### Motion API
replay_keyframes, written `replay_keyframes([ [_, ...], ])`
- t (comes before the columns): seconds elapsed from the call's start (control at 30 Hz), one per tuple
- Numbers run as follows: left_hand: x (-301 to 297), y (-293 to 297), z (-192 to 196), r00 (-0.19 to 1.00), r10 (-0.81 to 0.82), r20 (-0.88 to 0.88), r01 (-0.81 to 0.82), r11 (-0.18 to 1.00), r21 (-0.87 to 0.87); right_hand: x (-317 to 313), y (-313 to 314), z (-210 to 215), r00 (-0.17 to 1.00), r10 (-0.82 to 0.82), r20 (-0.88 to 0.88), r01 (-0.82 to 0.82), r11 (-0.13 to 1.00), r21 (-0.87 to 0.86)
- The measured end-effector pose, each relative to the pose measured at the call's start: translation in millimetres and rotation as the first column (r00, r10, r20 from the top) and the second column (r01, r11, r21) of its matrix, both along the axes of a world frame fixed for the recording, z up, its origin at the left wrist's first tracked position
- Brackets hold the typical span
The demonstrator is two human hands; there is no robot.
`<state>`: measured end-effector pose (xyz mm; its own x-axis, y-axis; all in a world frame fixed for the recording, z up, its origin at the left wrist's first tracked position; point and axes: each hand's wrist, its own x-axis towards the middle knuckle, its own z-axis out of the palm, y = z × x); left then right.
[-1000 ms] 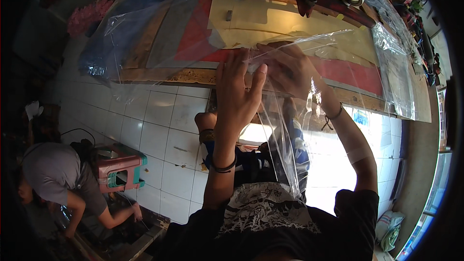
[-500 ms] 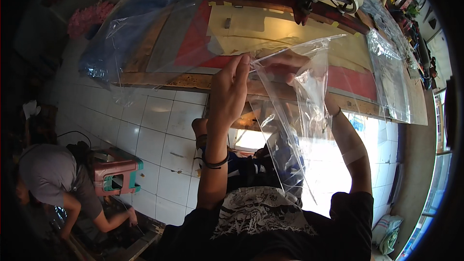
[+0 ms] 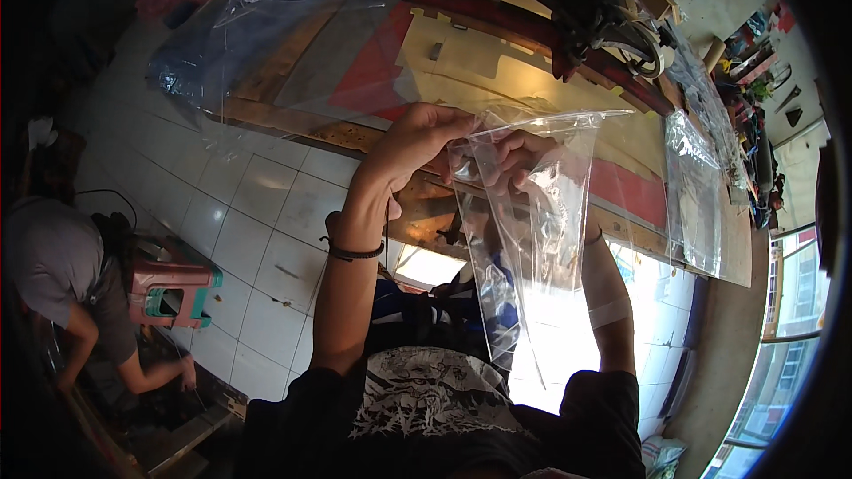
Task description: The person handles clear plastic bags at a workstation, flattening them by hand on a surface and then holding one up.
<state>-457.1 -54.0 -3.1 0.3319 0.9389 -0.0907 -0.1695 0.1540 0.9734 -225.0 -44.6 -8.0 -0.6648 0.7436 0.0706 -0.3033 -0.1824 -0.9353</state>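
Left hand (image 3: pixel 410 147) pinched narrow at the top left corner of a clear plastic sheet (image 3: pixel 552 204). Right hand (image 3: pixel 525 160) behind the film, fingers curled; cannot tell whether they grip it (glare on the plastic). Sheet hangs in folds before the near edge of the workbench (image 3: pixel 342 135), its lower end probably just above the lap. On the bench, yellow sheeting (image 3: pixel 515 80); beyond, at the far right, a dark machine (image 3: pixel 590 13). Near left, a co-worker (image 3: pixel 58 248) bends beside a red-and-green stool (image 3: pixel 169 284).
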Motion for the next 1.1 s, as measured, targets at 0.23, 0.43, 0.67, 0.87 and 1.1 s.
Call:
replay_keyframes([
  [0.23,-3.5,-32.9,11.2,0.973,-0.022,0.228,0.044,0.995,-0.089,-27.0,-31.6,13.6,0.911,-0.293,0.292,0.238,0.949,0.209],
  [0.43,-3.5,-51.1,4.3,0.952,-0.097,0.291,0.150,0.975,-0.166,-31.1,-57.2,9.0,0.942,-0.260,0.211,0.265,0.964,0.003],
  [0.67,8.6,-59.7,-0.4,0.909,-0.091,0.407,0.179,0.967,-0.184,-17.8,-67.9,3.3,0.972,-0.166,0.165,0.153,0.984,0.087],
  [0.87,11.5,-65.5,-8.8,0.863,-0.037,0.504,0.112,0.987,-0.119,-20.9,-81.9,18.2,0.890,-0.242,0.386,0.209,0.970,0.125],
  [1.1,5.5,-71.9,0.7,0.970,-0.066,0.234,0.033,0.989,0.144,-23.8,-88.9,5.7,0.937,-0.262,0.232,0.236,0.963,0.134],
])
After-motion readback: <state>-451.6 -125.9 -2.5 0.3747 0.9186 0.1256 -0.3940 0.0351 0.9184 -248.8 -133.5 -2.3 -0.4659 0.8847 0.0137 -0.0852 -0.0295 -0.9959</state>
